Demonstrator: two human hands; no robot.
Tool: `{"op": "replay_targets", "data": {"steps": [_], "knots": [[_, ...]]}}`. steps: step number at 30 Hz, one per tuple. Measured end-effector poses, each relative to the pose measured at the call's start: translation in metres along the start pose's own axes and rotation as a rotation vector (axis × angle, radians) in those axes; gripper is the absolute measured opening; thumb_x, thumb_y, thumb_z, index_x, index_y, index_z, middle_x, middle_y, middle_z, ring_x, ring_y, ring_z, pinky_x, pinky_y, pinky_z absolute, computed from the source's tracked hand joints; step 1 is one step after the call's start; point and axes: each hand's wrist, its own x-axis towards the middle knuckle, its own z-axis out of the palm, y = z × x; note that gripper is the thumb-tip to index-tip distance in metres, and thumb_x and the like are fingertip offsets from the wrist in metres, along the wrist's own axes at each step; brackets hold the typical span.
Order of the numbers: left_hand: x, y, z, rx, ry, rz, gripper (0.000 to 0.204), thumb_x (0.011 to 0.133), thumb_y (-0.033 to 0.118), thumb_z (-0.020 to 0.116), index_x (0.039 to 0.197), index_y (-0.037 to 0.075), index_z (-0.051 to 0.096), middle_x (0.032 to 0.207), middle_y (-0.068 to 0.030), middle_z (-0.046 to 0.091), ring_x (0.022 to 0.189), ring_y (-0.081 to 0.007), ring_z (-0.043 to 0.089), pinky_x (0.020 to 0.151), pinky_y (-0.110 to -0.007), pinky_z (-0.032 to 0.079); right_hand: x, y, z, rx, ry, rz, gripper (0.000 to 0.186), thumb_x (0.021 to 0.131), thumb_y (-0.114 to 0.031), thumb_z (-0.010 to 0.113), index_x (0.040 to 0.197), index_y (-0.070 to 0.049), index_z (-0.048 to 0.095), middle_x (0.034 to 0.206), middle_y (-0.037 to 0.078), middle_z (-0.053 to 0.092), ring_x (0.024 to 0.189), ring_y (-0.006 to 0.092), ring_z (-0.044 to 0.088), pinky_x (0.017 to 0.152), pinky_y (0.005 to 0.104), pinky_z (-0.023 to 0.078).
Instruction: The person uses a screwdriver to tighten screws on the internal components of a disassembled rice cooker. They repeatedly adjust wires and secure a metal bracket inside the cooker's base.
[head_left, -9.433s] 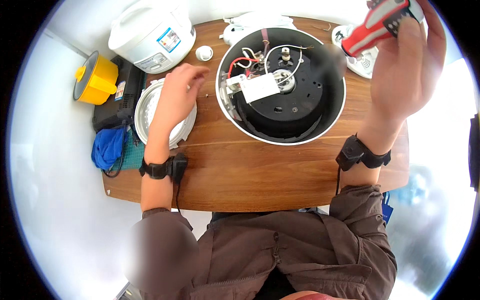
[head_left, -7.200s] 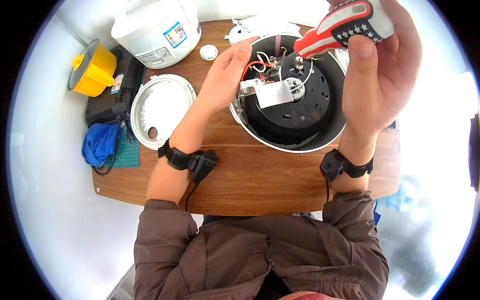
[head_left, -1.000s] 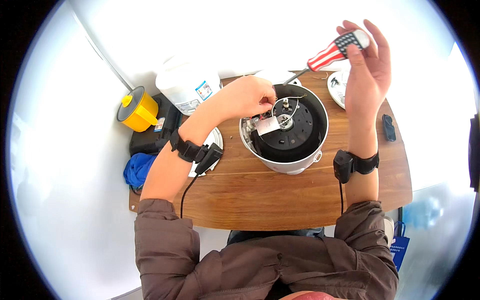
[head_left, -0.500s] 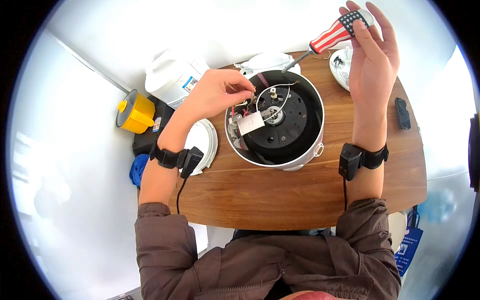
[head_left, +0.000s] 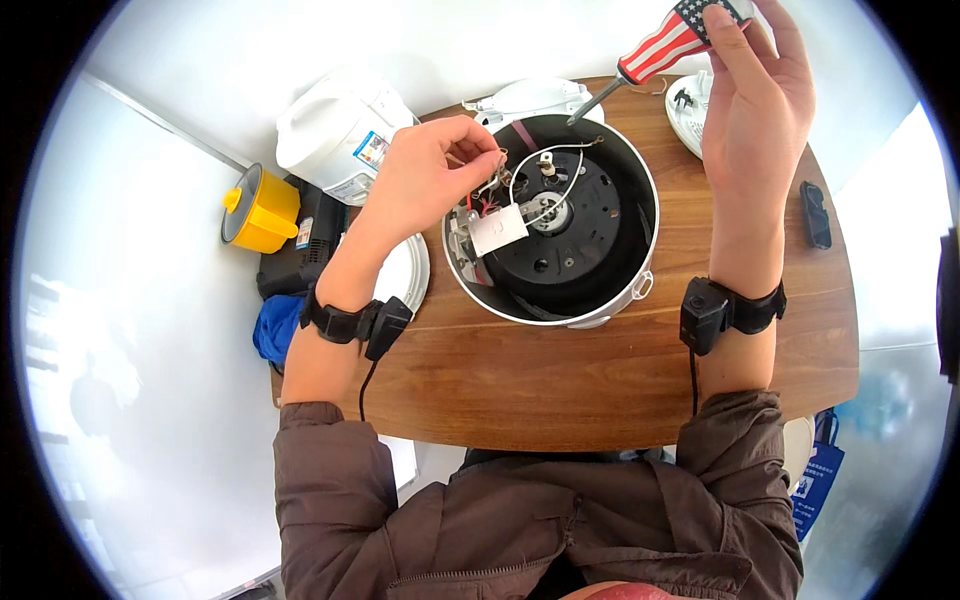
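A round, white-rimmed appliance housing [head_left: 652, 215], dark inside, stands on the table. Within it are a black disc [head_left: 575, 240], a white rectangular part [head_left: 498, 230], a white wire [head_left: 577, 178] and a tangle of thin wires. Over the housing's upper left, my left hand [head_left: 432, 172] is closed in a pinch on a wire end; its exact shape is mostly hidden by the fingers. Raised at the upper right, my right hand [head_left: 755, 135] grips a screwdriver [head_left: 665, 48] with a star-and-stripe handle. The screwdriver's tip points down-left, by the housing's far rim.
Behind the housing lies a white plastic part [head_left: 530, 98]; a white round tray [head_left: 688, 120] holds small black pieces. To the left are a white jug [head_left: 335, 130], a yellow container [head_left: 265, 210] and a white ring [head_left: 415, 275]. A black object [head_left: 815, 215] lies at right.
The whole view has shifted slightly, so the table sits a little higher. My right hand with the screwdriver shows slightly farther right. My left hand keeps its pinch.
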Motion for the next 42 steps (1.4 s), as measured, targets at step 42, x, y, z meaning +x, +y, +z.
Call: {"op": "replay_targets", "data": {"steps": [42], "knots": [[-0.065,-0.141,0.021,0.321,0.032,0.015,0.01,0.088,0.009,0.073,0.096,0.004,0.073,0.09,-0.0111,0.068,0.085,-0.0301,0.066,0.075,-0.04,0.053,0.008,0.024,-0.02,-0.363,-0.219,-0.086,0.048,0.104,-0.004,0.056,0.146,0.01,0.037,0.137,0.036,0.056,0.131,0.0396,0.059,0.111,0.0411,0.05]]}}
